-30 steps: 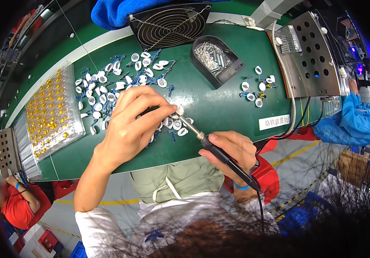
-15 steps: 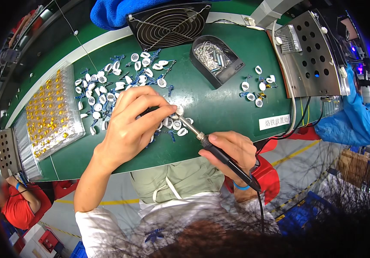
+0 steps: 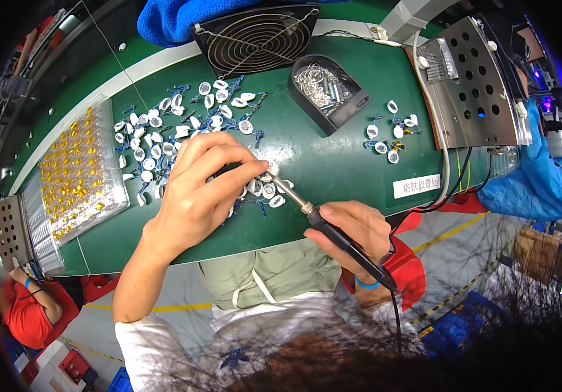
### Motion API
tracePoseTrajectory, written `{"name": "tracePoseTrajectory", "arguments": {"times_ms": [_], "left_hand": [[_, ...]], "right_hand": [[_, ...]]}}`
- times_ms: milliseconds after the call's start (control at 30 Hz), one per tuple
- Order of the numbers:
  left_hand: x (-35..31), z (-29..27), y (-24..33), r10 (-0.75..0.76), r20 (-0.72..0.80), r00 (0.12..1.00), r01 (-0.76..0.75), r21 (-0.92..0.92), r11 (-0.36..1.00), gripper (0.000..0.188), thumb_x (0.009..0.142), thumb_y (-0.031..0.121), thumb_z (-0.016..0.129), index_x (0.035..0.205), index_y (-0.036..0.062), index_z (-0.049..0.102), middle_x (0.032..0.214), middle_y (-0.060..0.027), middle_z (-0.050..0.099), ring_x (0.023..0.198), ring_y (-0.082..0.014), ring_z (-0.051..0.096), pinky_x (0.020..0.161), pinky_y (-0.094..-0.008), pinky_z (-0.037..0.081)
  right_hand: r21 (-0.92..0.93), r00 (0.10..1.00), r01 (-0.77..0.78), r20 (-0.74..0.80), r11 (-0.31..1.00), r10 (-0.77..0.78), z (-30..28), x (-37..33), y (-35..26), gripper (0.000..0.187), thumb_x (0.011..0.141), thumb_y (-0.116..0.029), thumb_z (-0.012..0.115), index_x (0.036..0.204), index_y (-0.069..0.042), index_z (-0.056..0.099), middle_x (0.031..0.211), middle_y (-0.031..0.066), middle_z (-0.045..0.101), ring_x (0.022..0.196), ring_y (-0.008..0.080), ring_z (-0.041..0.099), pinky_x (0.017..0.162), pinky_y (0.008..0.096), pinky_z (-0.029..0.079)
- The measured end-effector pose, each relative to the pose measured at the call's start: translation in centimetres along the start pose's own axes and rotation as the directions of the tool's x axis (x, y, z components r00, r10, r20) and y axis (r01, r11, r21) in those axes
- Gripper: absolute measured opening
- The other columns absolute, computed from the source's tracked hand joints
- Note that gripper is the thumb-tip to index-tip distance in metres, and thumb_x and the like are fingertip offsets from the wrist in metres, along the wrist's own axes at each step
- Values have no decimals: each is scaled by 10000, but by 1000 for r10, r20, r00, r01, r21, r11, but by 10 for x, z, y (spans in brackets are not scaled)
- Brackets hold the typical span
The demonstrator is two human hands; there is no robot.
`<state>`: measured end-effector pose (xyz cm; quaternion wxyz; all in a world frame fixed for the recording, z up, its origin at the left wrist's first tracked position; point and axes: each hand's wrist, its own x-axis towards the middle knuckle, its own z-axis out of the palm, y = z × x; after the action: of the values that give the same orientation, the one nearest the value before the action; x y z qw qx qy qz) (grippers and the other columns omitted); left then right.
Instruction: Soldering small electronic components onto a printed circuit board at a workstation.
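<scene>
My right hand [image 3: 353,232] is wrapped round the black handle of a soldering iron [image 3: 337,236], whose metal shaft slants up and left. Its tip end is beside the fingertips of my left hand [image 3: 196,189], at a small round white part [image 3: 272,170]. The left fingers are closed in a pinch, with a dark slim thing [image 3: 226,171] partly showing between them; the fingers hide what kind it is. Around and beyond that hand lie many small white round parts with blue pieces [image 3: 156,149], and a few more white parts [image 3: 268,191] lie just below the fingertips.
A black bin [image 3: 345,116] holds loose metal pieces. Behind it stands a fan with a wire guard [image 3: 259,40]. A clear tray with yellow pieces [image 3: 78,173] is at the left; a small group of white parts [image 3: 393,134] and a perforated metal stand [image 3: 474,85] are at the right.
The soldering iron and my right hand have shifted very slightly to the right. My left hand stays in the same place, still pinched.
</scene>
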<state>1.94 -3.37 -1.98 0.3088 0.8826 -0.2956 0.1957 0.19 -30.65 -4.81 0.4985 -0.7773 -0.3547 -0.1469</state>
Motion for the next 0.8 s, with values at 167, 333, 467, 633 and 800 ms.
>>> {"name": "tracePoseTrajectory", "arguments": {"times_ms": [167, 333, 467, 633, 800], "left_hand": [[-1, 0, 0, -5, 1, 1000, 5, 4, 1000, 385, 681, -31, 781, 1057, 52, 767, 1020, -45, 689, 1022, -264, 646, 845, -392, 480], [0, 1, 0, -9, -6, 1000, 9, 6, 1000, 376, 690, -29, 788, 1057, 53, 768, 1019, -44, 689, 1017, -261, 645, 843, -390, 479], [1, -1, 3, -30, 8, 1000, 30, 18, 999, 349, 723, -25, 813, 1059, 57, 770, 1027, -50, 693, 1031, -274, 642, 865, -395, 512], [1, -2, 3, -43, 34, 999, 41, 43, 998, 335, 745, -22, 832, 1064, 59, 773, 1035, -59, 694, 1049, -288, 637, 892, -405, 544], [0, -2, 5, -40, 36, 999, 38, 63, 997, 338, 741, -19, 831, 1064, 60, 774, 1045, -56, 692, 1067, -288, 634, 908, -412, 535]], "right_hand": [[13, 1000, -6, 6, 1000, 6, 0, 0, 0, 437, 714, -94, 936, 1065, 16, 701, 929, 184, 742, 714, 285, 739, 598, 340, 575], [-5, 1000, -5, 11, 1000, 5, 0, 2, -2, 442, 691, -80, 941, 1057, 12, 711, 925, 186, 744, 727, 288, 741, 611, 343, 573], [-16, 1000, -6, 4, 1000, 6, 1, 2, -1, 446, 688, -84, 944, 1056, 13, 712, 924, 183, 745, 732, 290, 742, 619, 342, 575], [-23, 1000, -12, 6, 1000, 12, 2, 2, -2, 435, 685, -85, 945, 1042, 12, 716, 919, 179, 748, 736, 290, 744, 628, 341, 580], [-19, 1000, -7, 8, 1000, 7, 1, 1, -2, 434, 689, -84, 943, 1044, 15, 714, 920, 180, 748, 736, 290, 744, 628, 343, 581]]}}
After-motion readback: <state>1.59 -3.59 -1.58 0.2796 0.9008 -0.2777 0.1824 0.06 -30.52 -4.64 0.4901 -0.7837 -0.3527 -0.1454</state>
